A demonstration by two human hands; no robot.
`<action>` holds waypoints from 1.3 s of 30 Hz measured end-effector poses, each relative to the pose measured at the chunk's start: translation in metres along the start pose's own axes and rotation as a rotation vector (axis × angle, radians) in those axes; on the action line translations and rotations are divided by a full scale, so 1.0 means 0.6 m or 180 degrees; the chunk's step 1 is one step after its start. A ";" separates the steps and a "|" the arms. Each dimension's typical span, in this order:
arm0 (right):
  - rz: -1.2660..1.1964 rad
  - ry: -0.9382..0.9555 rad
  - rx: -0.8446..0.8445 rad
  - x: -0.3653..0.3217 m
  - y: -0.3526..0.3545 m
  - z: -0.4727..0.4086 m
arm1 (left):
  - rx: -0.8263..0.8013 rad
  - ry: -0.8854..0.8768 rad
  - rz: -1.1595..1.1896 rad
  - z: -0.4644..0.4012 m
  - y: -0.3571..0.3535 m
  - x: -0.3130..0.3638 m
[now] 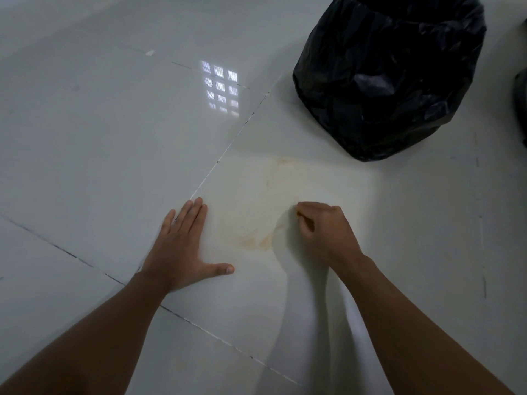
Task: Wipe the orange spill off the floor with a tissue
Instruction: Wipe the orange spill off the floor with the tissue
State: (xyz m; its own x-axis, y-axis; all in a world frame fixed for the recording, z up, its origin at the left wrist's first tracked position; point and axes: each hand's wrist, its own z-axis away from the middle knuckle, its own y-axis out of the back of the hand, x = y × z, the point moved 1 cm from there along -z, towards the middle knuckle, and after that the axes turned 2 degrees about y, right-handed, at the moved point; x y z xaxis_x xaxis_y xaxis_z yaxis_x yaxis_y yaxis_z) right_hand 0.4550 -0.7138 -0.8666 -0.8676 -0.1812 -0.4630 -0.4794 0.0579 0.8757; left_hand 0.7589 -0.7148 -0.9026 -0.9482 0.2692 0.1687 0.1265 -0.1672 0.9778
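Note:
A faint orange spill (256,238) smears the white floor tile between my hands, with paler streaks reaching up toward the bin. My left hand (185,243) rests flat on the tile, fingers straight and thumb spread, just left of the stain. My right hand (322,229) is curled into a fist on the floor at the stain's right edge. A small orange-stained bit of tissue (299,214) peeks out between its fingers; the rest of the tissue is hidden inside the fist.
A bin lined with a black plastic bag (390,78) stands on the floor at the upper right, beyond the spill. Another dark object (522,109) shows at the right edge. Glossy white floor tiles (114,138) with grout lines stretch to the left.

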 end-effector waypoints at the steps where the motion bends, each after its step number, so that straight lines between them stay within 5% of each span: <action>1: 0.0115 0.0086 -0.0033 0.002 -0.005 0.009 | 0.0000 -0.0003 0.0003 0.000 -0.001 0.000; 11: 0.0726 0.0017 -0.1105 0.010 -0.018 -0.018 | 0.0005 -0.0005 0.0025 0.000 -0.002 -0.002; 22: 0.0817 -0.0463 -0.1121 -0.013 -0.041 0.007 | 0.0019 -0.0043 0.0023 0.000 -0.002 -0.004; 39: 0.0315 -0.0599 -0.1123 0.040 -0.049 -0.215 | 0.0034 -0.0120 0.0029 -0.003 0.002 -0.005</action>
State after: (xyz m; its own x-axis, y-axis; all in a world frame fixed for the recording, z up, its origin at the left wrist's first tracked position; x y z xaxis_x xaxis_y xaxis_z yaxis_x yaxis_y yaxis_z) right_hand 0.4652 -0.8463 -0.8861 -0.9319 -0.0071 -0.3626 -0.3462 -0.2799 0.8954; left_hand 0.7617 -0.7174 -0.9019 -0.9354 0.3032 0.1818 0.1382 -0.1597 0.9774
